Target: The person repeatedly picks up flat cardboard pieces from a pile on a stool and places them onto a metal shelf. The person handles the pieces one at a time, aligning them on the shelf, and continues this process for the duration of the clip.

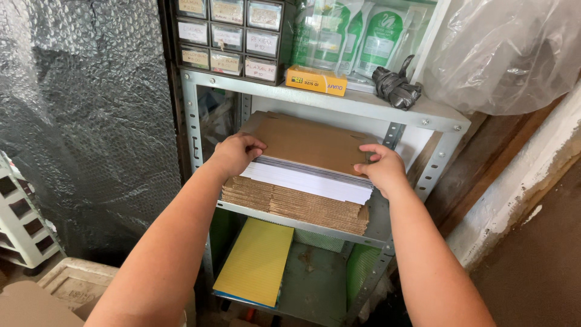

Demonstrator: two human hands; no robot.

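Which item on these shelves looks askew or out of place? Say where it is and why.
The yellow lined pad on the bottom shelf lies crooked, its near corner hanging past the shelf edge. The cardboard stack under both hands has ragged, uneven edges.

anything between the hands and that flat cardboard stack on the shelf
Nothing visible: the left hand and right hand already grip the top cardboard sheets at their front edge, above the white sheets.

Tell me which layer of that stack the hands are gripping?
The brown top sheets: left hand and right hand grip their front edge, above the white layer and the corrugated cardboard at the bottom.
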